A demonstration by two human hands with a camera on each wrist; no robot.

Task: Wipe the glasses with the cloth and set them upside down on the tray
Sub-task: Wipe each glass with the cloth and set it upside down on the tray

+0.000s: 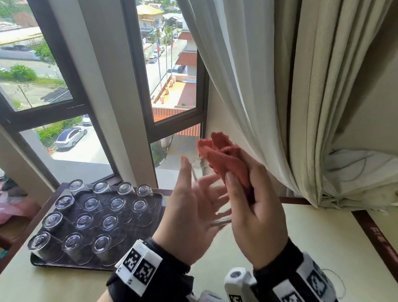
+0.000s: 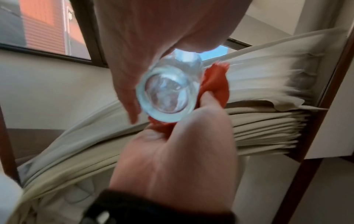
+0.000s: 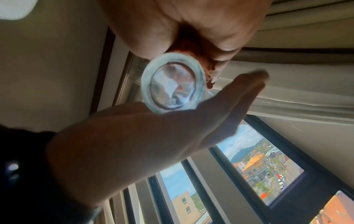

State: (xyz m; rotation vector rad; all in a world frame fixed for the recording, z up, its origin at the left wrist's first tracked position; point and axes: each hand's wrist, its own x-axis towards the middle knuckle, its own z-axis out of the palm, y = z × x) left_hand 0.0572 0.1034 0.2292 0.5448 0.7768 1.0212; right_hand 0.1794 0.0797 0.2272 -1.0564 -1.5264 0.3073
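Window and curtain [image 1: 270,79] behind worktop [image 1: 288,238]. Left hand [image 1: 191,210] fingers straight, spread, palm against glass [image 2: 168,94]. Right hand [image 1: 255,207] fingers clamped on red cloth [image 1: 223,156] stuffed into glass. Tray [image 1: 158,203] holds upturned glasses.

No text, brand, number or sign can be read anywhere. The wristbands [image 1: 139,265] carry square black-and-white coded markers, patterns and not letters. The white camera housing [image 1: 237,293] at the bottom of the head view bears one more such marker. The dark table edge [image 1: 380,241] on the right has pale marks that may be printing, too blurred to make out. The flags [image 1: 159,47] and buildings outside the window are too small to show any lettering. Both wrist views are blurred and show no writing.
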